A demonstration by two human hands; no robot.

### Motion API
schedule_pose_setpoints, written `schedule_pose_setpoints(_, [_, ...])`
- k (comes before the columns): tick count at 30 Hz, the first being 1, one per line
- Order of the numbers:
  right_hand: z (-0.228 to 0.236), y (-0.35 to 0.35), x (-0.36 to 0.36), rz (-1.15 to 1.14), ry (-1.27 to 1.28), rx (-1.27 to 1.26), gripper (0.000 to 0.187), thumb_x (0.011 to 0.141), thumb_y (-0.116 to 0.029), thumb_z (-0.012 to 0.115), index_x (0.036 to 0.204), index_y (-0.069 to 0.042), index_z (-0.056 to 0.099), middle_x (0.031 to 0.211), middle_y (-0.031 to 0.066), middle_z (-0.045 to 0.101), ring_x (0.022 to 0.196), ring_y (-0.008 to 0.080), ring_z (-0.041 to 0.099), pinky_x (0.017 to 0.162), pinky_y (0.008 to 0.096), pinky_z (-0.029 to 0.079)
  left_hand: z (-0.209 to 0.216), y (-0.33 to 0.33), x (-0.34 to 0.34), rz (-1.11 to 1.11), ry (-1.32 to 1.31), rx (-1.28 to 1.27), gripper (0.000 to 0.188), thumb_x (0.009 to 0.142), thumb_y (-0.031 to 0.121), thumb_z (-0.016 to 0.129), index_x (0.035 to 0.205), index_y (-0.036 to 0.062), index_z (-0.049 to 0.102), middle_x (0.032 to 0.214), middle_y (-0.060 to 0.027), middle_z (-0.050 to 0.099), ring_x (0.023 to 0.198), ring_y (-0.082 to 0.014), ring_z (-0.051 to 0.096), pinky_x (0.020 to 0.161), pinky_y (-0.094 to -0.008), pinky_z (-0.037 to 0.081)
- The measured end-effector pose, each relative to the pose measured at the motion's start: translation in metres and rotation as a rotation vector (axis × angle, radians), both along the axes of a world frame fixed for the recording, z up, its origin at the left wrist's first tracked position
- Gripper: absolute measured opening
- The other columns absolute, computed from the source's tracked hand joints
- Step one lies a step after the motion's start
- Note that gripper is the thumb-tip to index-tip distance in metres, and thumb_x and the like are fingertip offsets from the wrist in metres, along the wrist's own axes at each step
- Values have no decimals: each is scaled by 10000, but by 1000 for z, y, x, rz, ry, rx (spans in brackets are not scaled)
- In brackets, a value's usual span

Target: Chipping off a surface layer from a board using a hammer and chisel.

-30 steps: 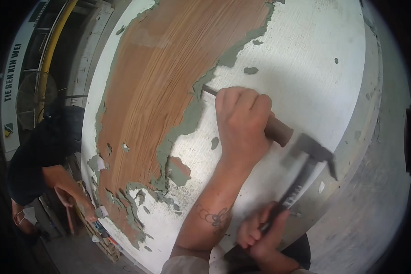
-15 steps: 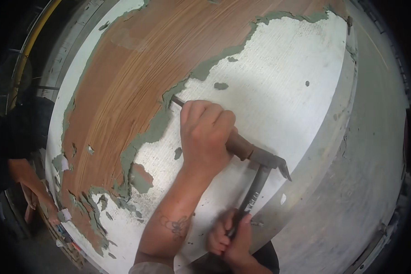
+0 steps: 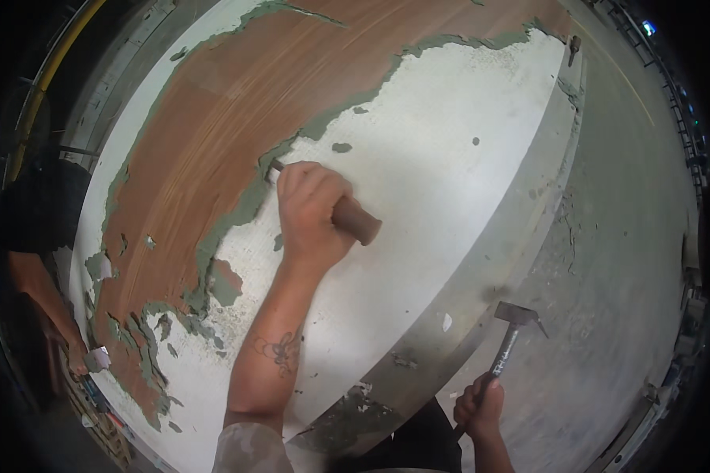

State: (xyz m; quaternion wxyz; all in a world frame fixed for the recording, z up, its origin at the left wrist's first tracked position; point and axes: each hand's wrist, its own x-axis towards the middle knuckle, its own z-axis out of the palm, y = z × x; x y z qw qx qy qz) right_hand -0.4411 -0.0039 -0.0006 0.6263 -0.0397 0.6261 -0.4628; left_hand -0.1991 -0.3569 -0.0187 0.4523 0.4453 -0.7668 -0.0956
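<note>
My left hand (image 3: 312, 206) is wrapped round a chisel (image 3: 358, 221) with a thick brown handle. The blade slants up and left to a ragged grey-green layer (image 3: 243, 206) bordering a brown wood-grain sheet (image 3: 189, 173). Below my hand lies a bare white textured panel (image 3: 434, 150). To the lower right, my right hand (image 3: 481, 404) grips a hammer (image 3: 519, 315) by its shaft. The hammer head is up, well apart from the chisel's butt. The chisel's tip is partly hidden at the layer's edge.
Another person's arm (image 3: 54, 315) reaches to the panel's left edge. A small dark tool-like object (image 3: 573, 51) lies at the far right corner. Loose green flakes (image 3: 341, 147) dot the white surface. Grey floor (image 3: 607, 315) extends right of the panel.
The hammer has swung away from the chisel's butt, to the right and downward. My left hand still holds the chisel at the layer's edge; the view has shifted slightly.
</note>
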Motion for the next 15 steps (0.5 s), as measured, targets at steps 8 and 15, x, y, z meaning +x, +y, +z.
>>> schedule_pose_setpoints(8, [8,0,6,61,-141,21,495,1090,-570,388,930,-103,429,563,16,333,410,126,331,367,297,313,2,-3,-3,-12,23,-3,286,541,-20,756,732,114,591,765,-30,594,865,-286,582,823,-387,412])
schedule_pose_setpoints(15, [41,17,-18,125,34,61,534,1069,-617,396,857,-127,396,524,3,303,377,125,309,342,299,275,13,-2,7,-36,87,51,286,547,-20,765,718,124,588,760,-19,602,842,-276,590,828,-384,412])
